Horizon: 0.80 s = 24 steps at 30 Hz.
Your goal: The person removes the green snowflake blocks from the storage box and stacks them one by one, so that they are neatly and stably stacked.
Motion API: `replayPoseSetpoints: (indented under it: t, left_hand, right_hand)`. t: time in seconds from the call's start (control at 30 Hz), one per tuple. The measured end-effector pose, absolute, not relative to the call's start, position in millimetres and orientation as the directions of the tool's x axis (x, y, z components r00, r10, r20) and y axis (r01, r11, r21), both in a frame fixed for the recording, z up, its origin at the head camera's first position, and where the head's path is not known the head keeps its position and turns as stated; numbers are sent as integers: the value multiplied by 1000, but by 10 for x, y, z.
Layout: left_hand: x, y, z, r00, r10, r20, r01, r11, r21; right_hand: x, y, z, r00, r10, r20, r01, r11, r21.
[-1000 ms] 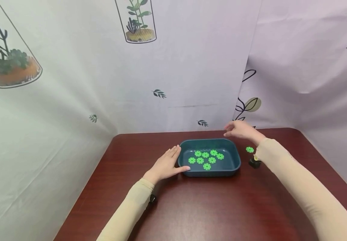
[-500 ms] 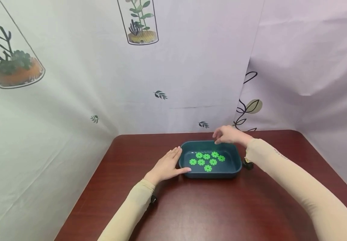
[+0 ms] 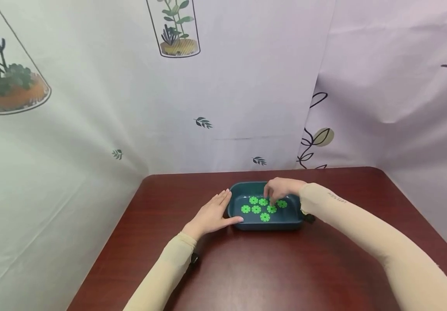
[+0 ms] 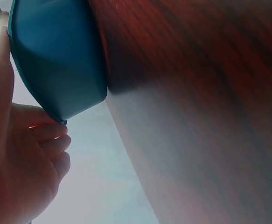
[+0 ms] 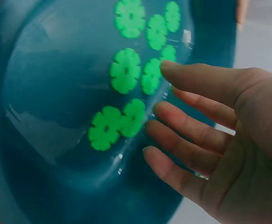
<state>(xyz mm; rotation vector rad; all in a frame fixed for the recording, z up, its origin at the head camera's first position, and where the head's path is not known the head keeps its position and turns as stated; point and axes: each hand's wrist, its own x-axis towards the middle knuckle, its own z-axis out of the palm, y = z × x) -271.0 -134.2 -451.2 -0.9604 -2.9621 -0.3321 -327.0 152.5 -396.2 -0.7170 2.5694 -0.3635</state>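
The table point(image 3: 247, 268) bears a tray point(image 3: 272, 225); from afar, I rest my left hand point(image 3: 209, 216), fingers extended, against its left end and hold my right hand point(image 3: 281, 186), loosely curved, gripping nothing, over 8 discs point(image 5: 125, 63) inside.

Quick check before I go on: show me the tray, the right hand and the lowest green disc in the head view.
Tray point(image 3: 269, 226): head view, outside of the near wall.
Right hand point(image 3: 281, 187): head view, back of the hand.
Lowest green disc point(image 3: 265, 217): head view, middle of its face.
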Motion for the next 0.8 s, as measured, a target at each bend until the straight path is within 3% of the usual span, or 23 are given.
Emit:
replayPoseSetpoints:
  t: [0.37, 0.8]
  left_hand:
    - [-2714, -1335, -4525, -804, 587, 93, 593, 782, 192]
    - [-2701, -1334, -4522, -804, 587, 92, 592, 776, 218]
  right_hand:
    - [-3306, 1375, -4122, -744, -512, -429, -433, 859, -275]
    - [-3265, 1366, -4147, -726, -509, -463, -443, 861, -250]
